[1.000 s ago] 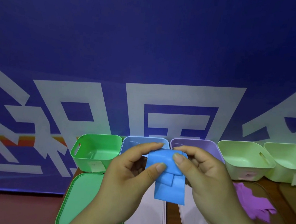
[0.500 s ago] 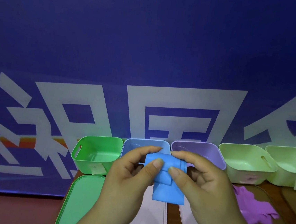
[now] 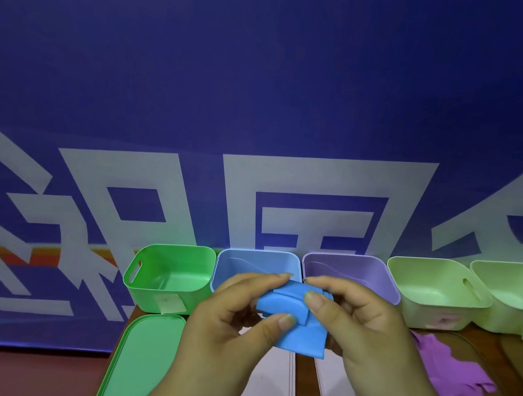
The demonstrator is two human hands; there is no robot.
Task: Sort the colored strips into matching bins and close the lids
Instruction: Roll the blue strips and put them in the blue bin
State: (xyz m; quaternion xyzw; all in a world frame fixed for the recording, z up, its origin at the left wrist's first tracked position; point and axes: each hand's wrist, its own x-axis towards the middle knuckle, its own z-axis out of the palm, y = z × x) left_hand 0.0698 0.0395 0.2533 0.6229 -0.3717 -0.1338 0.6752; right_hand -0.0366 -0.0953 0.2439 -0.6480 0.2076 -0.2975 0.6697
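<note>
1. The left hand (image 3: 228, 328) and the right hand (image 3: 365, 335) are close together. Both pinch the same bunch of blue strips (image 3: 305, 337), with thumbs on the front and fingers behind.
2. A second ago the blue strips hung down flat and long. Now the top part is bent over into a round hump, so the bunch looks shorter and fatter.
3. The left thumb has slid lower on the front of the bunch, and the right thumb now presses on the bend.
4. The bunch is up in the air, held in front of the blue bin (image 3: 258, 252). It is not inside yet.
5. I think the strips are being folded small so they fit in that bin. The drop comes next.
6. The purple bin (image 3: 358, 271) is just beside the blue bin on the right, and the green bin (image 3: 164, 297) is just beside it on the left. Aim matters, because the bunch hangs near where blue and purple meet.
7. Further right sit two pale green bins (image 3: 434, 313).
8. No bin has its lid on. A green lid (image 3: 142, 362) and two pale lids (image 3: 270, 390) lie flat on the surface (image 3: 301, 390) under the hands.
9. Purple strips (image 3: 454, 372) lie in a heap on the right, not sorted yet, so a lot of the job is left.
</note>
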